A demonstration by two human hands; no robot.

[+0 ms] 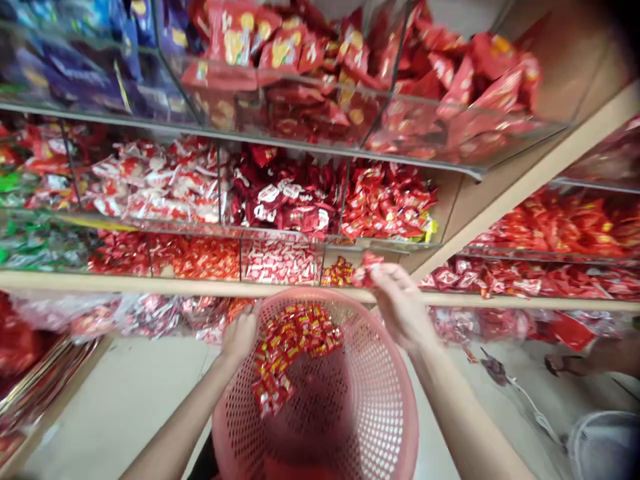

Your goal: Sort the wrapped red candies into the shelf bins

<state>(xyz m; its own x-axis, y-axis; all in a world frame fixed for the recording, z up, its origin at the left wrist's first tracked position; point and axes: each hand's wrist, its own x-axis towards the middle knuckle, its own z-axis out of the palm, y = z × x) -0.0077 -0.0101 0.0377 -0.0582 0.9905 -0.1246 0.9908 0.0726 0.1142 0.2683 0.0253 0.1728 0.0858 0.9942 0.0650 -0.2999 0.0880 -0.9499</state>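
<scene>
My left hand [240, 335] grips the far left rim of a pink perforated plastic basket [370, 413], which is tilted toward the shelves. A heap of small red and yellow sweet packets [287, 347] lies inside it against the upper wall. My right hand [397, 303] is above the basket's far right rim, fingers closed on a bunch of red sweet packets [367, 270], somewhat blurred. Just beyond it is a shelf compartment with the same red and yellow sweets [337, 272].
Clear-fronted shelf bins hold red, white, green and purple wrapped sweets [280, 200] in several rows. A wooden shelf edge [150, 285] runs across. Another person's sandalled foot [563, 363] and a white fan [605, 443] are on the floor at right.
</scene>
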